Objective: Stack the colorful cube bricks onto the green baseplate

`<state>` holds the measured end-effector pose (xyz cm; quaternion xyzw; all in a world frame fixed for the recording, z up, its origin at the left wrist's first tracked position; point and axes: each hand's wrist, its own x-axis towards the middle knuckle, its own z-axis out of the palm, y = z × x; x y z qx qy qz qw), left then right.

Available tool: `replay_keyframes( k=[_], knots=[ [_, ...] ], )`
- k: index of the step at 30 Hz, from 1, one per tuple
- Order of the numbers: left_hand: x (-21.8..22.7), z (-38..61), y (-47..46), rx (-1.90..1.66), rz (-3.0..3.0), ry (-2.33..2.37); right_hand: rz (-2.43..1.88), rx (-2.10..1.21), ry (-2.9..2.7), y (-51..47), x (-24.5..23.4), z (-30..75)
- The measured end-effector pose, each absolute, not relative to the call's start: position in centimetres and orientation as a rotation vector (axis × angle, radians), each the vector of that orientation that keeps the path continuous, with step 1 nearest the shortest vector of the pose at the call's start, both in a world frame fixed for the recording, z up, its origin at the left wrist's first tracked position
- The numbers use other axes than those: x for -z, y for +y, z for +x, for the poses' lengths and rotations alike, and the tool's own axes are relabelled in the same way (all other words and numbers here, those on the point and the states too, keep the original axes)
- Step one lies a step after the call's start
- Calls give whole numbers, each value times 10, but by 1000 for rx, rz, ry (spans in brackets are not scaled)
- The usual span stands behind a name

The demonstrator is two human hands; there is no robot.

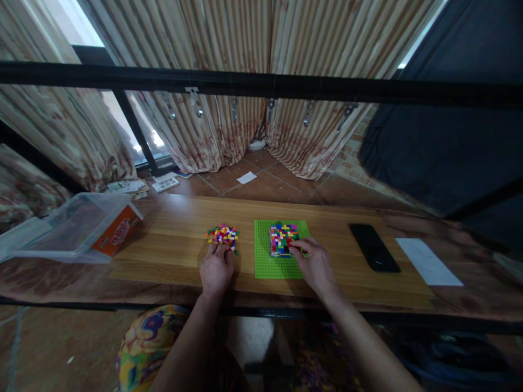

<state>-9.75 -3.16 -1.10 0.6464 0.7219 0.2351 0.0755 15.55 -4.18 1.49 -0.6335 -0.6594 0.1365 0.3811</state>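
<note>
A loose pile of small multicoloured building bricks (223, 234) lies on the wooden board. At its near edge is my left hand (217, 267), fingers curled together, hiding whatever they may hold. To the right, a green studded baseplate (262, 267) carries a low square block of multicoloured bricks (281, 237). My right hand (314, 261) reaches over the baseplate's right side, thumb and fingertips pinched at the block's front right corner. A small red brick (290, 244) shows at those fingertips; I cannot tell whether it touches the block.
A black phone (373, 247) and a white sheet of paper (429, 261) lie at the right. At the left stands a clear plastic box (77, 223) with an orange label. A dark metal rail (261, 84) crosses in front of the curtains. The wooden board (171, 234) lies beneath the bricks.
</note>
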Motion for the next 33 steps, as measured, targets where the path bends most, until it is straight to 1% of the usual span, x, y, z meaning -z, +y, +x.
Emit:
replay_keyframes(
  k=[9,22,29,33],
  knots=[
    [10,-97,-32,-722,1949,2162,-1611,-314,-1712,-39,-15,154],
    [9,-96,-32,-698,1934,2162,-1783,-218,-1667,-36,-17,144],
    [10,-96,-32,-708,1930,2172,-1807,-241,-1648,-34,-20,144],
    [10,-96,-31,-699,1921,2166,-1828,-320,-1583,-30,-20,147]
  ],
)
